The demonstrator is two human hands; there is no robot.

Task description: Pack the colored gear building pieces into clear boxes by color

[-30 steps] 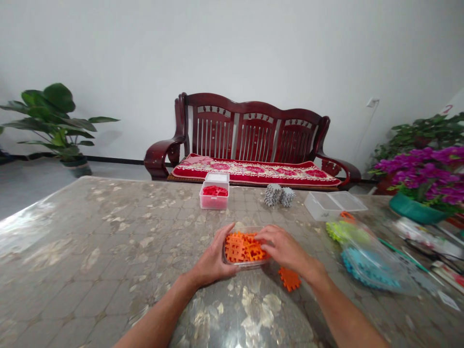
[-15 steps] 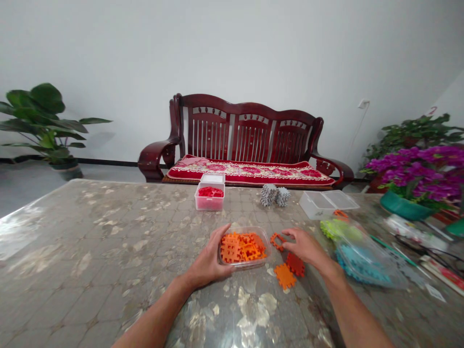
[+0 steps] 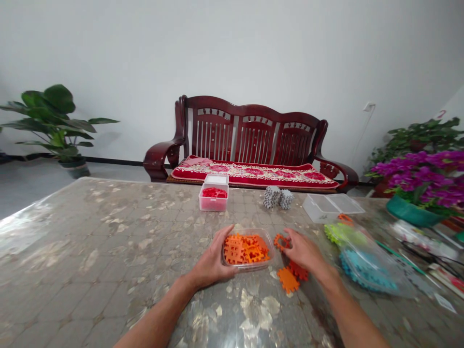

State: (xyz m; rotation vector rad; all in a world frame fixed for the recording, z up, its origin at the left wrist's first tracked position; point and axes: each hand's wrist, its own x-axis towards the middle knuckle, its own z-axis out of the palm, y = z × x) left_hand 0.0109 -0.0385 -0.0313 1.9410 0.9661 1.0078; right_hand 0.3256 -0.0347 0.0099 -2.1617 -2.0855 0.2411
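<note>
My left hand (image 3: 216, 258) wraps around the left side of a clear plastic container (image 3: 272, 251), thumb along the near edge and fingers at the far side. Inside lie interlocking orange puzzle pieces (image 3: 248, 249), jumbled, some with grid-like openings. To the right of the container, my right hand (image 3: 302, 250) pinches a ring-shaped orange puzzle piece (image 3: 279, 241) at its right edge; the fingertips partly hide it. Below that hand, a flat orange notched tile (image 3: 288, 280) rests on the table beside a darker red-orange tile (image 3: 299, 272), which the hand partly covers.
Behind the container stands an open box of red pieces (image 3: 213, 204). Grey stacked pieces (image 3: 277, 197) and an open translucent box (image 3: 319, 209) are farther right. Lime pieces (image 3: 339, 233) and blue pieces (image 3: 364, 270) lie near clear plastic at right, before a flower pot (image 3: 413, 211).
My right hand has closed on the ring-shaped orange piece and covers more of the red-orange tile. My left hand keeps its hold on the container. The whole view has shifted slightly.
</note>
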